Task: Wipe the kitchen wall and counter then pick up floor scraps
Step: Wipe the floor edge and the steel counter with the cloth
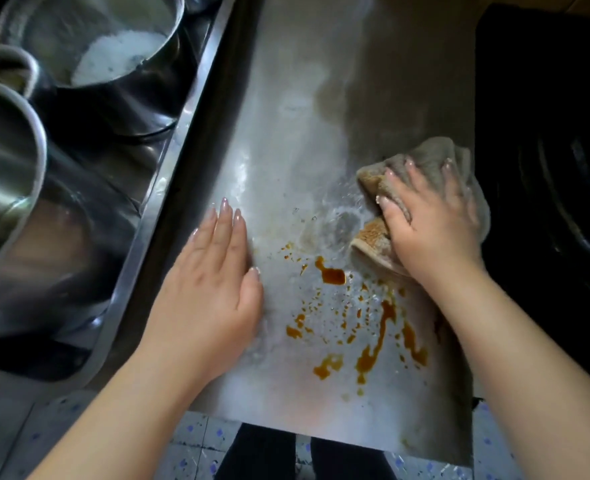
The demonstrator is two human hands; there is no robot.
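A wet stainless steel counter [297, 109] runs down the middle of the view. Orange-brown sauce stains [362, 327] are spattered over its near half. My right hand [432, 220] presses flat on a crumpled grey-brown cloth [435, 157] at the counter's right side, just beyond the stains, fingers spread over it. My left hand [213, 282] rests flat on the counter to the left of the stains, fingers straight and together, holding nothing.
A steel sink [168, 140] lies to the left, holding a pot with white residue [113, 57] and other steel pots [6, 161]. A black stove top [546, 168] borders the counter on the right. Speckled floor tiles [196, 445] show below the counter's front edge.
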